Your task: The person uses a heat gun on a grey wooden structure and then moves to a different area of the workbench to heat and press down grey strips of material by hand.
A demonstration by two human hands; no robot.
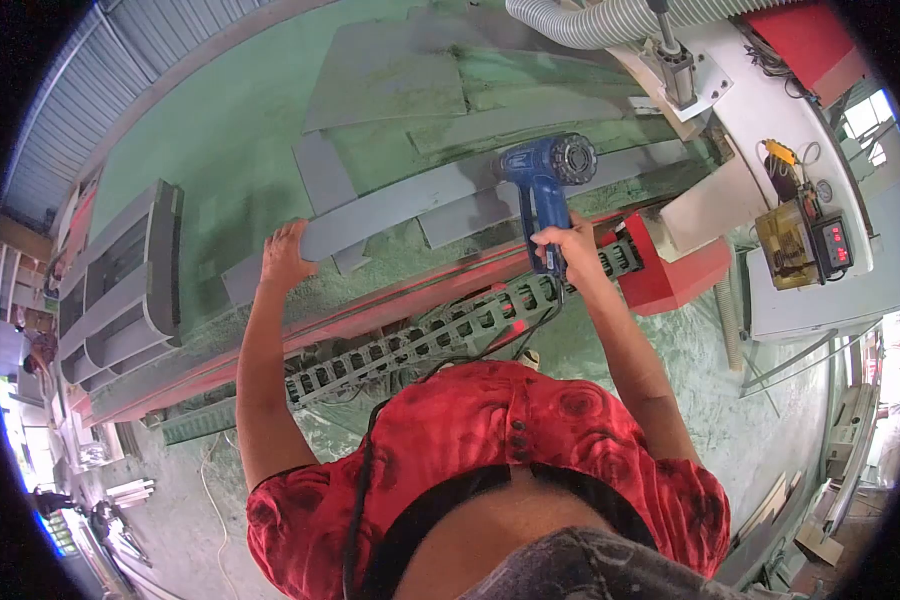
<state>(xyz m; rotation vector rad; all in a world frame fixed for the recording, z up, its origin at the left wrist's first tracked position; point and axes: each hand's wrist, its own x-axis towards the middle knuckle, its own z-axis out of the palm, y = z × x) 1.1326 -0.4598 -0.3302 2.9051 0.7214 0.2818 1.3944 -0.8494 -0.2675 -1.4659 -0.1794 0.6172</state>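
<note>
My right hand (567, 248) is wrapped round the handle of a blue heat gun (542, 175). The gun's nozzle end points left, over a long grey strip (400, 205), and its round vented back faces right. At the left end of that strip is my left hand (287, 255), its fingers curled over the strip's end with the thumb below. The strip slants up to the right, and its far part is hidden behind the gun. Other flat grey pieces (325, 175) lie beneath and beside it on the dusty green bed (220, 120).
A slatted grey frame (120, 280) lies at the left. Along the bed's near side run a red rail (390, 318) and a black cable chain (420, 335). At the right stand a white machine gantry (760, 110), a grey hose (590, 25) and a box with red digits (832, 243).
</note>
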